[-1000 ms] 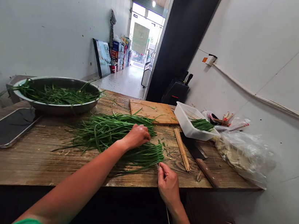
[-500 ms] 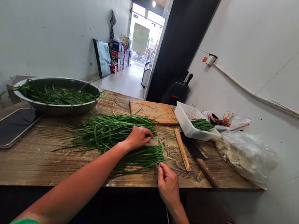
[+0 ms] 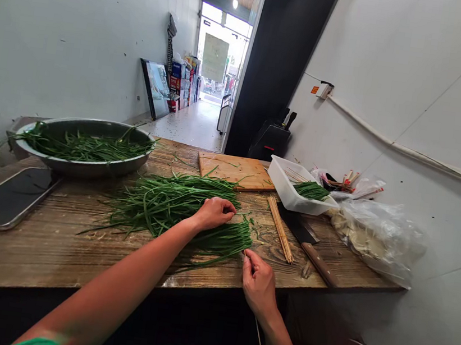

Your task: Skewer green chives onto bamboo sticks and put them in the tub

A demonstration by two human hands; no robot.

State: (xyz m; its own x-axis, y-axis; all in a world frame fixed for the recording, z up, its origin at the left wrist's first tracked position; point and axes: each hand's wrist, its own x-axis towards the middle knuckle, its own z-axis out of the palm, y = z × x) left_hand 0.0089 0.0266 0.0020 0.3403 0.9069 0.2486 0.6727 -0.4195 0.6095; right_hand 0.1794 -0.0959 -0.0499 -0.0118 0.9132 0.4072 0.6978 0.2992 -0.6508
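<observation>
A heap of garlic chives [image 3: 158, 202] lies on the wooden table, with a row of them lined up side by side at its near right end. My left hand [image 3: 215, 214] rests over this row, thumb and fingers curled together; whatever is between the fingertips is hidden. My right hand [image 3: 259, 281] pinches a thin bamboo skewer [image 3: 258, 333] at the right-hand ends of the row. The skewer's lower part sticks out below the hand, past the table edge, and its tip is at the chive ends.
Right of the chives lie a bundle of skewers [image 3: 280, 230] and a cleaver [image 3: 316, 260]. Behind are a cutting board [image 3: 235, 167], a white bin [image 3: 294, 201] holding chives, and a plastic bag [image 3: 379, 237]. A metal basin [image 3: 86, 168] and a phone-like slab [image 3: 6, 199] are at left.
Both hands stay almost where they were, at the same chives and skewer. The whole view has shifted very slightly.
</observation>
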